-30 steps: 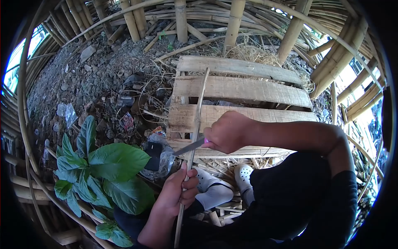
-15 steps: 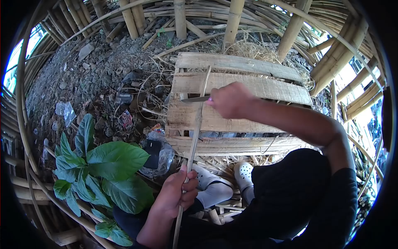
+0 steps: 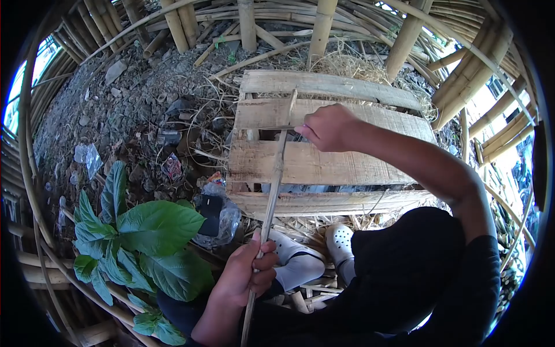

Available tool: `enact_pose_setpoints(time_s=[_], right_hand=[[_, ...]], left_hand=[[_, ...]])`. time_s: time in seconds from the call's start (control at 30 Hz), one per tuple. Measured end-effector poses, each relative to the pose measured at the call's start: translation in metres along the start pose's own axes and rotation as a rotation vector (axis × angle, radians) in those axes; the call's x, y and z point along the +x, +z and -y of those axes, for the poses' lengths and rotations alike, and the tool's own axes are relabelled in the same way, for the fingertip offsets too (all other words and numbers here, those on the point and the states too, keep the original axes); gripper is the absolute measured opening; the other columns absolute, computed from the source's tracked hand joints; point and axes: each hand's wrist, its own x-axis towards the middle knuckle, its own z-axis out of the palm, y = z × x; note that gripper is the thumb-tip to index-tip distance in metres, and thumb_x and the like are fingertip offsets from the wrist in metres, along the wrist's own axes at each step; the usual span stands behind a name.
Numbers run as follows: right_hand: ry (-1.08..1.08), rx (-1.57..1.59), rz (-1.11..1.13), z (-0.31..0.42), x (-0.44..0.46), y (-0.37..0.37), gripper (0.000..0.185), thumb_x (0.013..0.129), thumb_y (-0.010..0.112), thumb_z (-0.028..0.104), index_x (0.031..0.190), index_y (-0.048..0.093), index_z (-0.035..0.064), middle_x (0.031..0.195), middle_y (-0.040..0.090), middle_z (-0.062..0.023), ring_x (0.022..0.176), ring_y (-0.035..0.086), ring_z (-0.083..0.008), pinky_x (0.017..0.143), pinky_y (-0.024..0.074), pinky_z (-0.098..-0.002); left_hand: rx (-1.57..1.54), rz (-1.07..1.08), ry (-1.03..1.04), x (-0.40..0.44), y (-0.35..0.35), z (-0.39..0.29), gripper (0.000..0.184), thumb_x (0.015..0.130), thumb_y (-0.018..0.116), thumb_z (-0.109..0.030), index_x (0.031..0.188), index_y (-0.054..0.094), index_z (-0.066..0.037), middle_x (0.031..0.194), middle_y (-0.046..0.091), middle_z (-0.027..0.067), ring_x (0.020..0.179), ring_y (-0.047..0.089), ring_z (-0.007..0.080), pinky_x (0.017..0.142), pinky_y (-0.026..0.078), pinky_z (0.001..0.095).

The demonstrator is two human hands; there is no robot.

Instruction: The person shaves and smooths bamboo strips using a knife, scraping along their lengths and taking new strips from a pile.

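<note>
While gripping stick in left hand, brings knife, clenched in right hand, farther toward twelve o'clock, crossing nearer the tip.

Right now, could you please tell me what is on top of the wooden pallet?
Over the pallet are a stick, a knife across it and the right hand holding the knife. The right hand and forearm hide part of the pallet, so anything directly beneath cannot be seen.

- 1 black, creased fabric sleeve, its hem near the right elbow
- Plain black cloth legwear
- 2 off-white clogs with round holes
- Pale grey fabric socks
</note>
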Motion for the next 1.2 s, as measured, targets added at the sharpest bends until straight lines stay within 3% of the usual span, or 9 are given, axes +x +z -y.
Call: enact_pose_setpoints(time_s=[0.07,0.13,0.3,0.6,0.77,0.87,1.0,1.13,1.2], right_hand=[[0.089,-0.038,0.204,0.006,-0.001,-0.002,0.05,0.099,0.034,0.043,0.077,0.06,0.0063,0.066,0.061,-0.0149,0.067,0.063,-0.0344,0.069,0.0508,-0.0451],[-0.189,-0.009,0.158,0.016,-0.006,0.008,0.051,0.1,0.033,0.043,0.077,0.061,0.006,0.067,0.061,-0.0142,0.065,0.063,-0.0332,0.067,0.0509,-0.0455],[0.068,-0.047,0.317,0.004,0.008,-0.009,0.052,0.1,0.032,0.045,0.082,0.064,0.0082,0.07,0.062,-0.0134,0.069,0.063,-0.0299,0.069,0.0508,-0.045],[-0.192,-0.044,0.081,0.003,-0.001,0.007,0.052,0.1,0.032,0.044,0.079,0.063,0.0066,0.067,0.061,-0.0154,0.068,0.063,-0.0314,0.069,0.0513,-0.0442],[0.109,-0.049,0.178,-0.021,0.012,-0.003,0.055,0.101,0.03,0.044,0.079,0.063,0.0066,0.066,0.06,-0.0159,0.066,0.061,-0.0331,0.069,0.0507,-0.0454],[-0.156,-0.002,-0.008,-0.009,0.002,0.018,0.056,0.101,0.029,0.045,0.078,0.063,0.0062,0.063,0.059,-0.0152,0.063,0.061,-0.032,0.065,0.0509,-0.0459],[0.123,-0.011,0.186,-0.027,0.015,0.0,0.058,0.101,0.028,0.046,0.075,0.063,0.0071,0.064,0.059,-0.0154,0.065,0.061,-0.0322,0.067,0.0509,-0.0461],[-0.131,0.047,-0.014,-0.036,0.02,0.04,0.063,0.101,0.024,0.049,0.067,0.059,0.0078,0.06,0.056,-0.0108,0.057,0.058,-0.0265,0.059,0.0501,-0.0447],[0.045,0.039,0.115,-0.039,0.023,0.019,0.063,0.1,0.025,0.049,0.068,0.058,0.0067,0.062,0.058,-0.0117,0.063,0.06,-0.0274,0.066,0.0502,-0.0462]], left_hand=[[0.011,0.004,0.007,0.003,0.002,0.0,0.033,0.101,0.036,-0.046,0.087,0.041,-0.016,0.061,0.029,-0.0083,0.044,0.023,0.0028,0.035,0.017,0.0197],[0.056,-0.041,0.009,0.001,0.004,0.001,0.033,0.101,0.036,-0.046,0.087,0.04,-0.016,0.062,0.029,-0.0081,0.044,0.023,0.003,0.035,0.017,0.0197],[0.135,-0.096,0.044,-0.002,0.008,0.003,0.033,0.101,0.037,-0.046,0.088,0.041,-0.016,0.062,0.029,-0.0079,0.044,0.024,0.003,0.035,0.017,0.0198],[0.083,-0.059,0.02,-0.003,0.004,0.001,0.032,0.101,0.038,-0.045,0.087,0.042,-0.016,0.063,0.03,-0.0082,0.045,0.024,0.0029,0.035,0.017,0.0195],[0.091,-0.047,0.039,-0.004,0.005,0.0,0.032,0.101,0.038,-0.045,0.088,0.042,-0.016,0.063,0.03,-0.0078,0.045,0.024,0.0027,0.035,0.016,0.0193],[0.019,-0.07,0.008,-0.003,0.005,0.0,0.032,0.102,0.036,-0.042,0.088,0.043,-0.015,0.062,0.03,-0.0071,0.041,0.022,0.003,0.033,0.018,0.0196],[0.024,-0.068,0.028,-0.005,0.004,0.002,0.031,0.102,0.036,-0.042,0.088,0.042,-0.014,0.062,0.029,-0.0067,0.041,0.021,0.0026,0.032,0.016,0.0198],[-0.011,-0.018,0.027,-0.002,0.001,0.0,0.031,0.102,0.036,-0.041,0.088,0.042,-0.014,0.062,0.028,-0.0066,0.041,0.019,0.0021,0.032,0.014,0.0197],[0.042,-0.034,0.027,-0.003,0.002,-0.001,0.032,0.102,0.036,-0.043,0.088,0.042,-0.015,0.062,0.028,-0.007,0.042,0.02,0.0023,0.033,0.014,0.0201]])
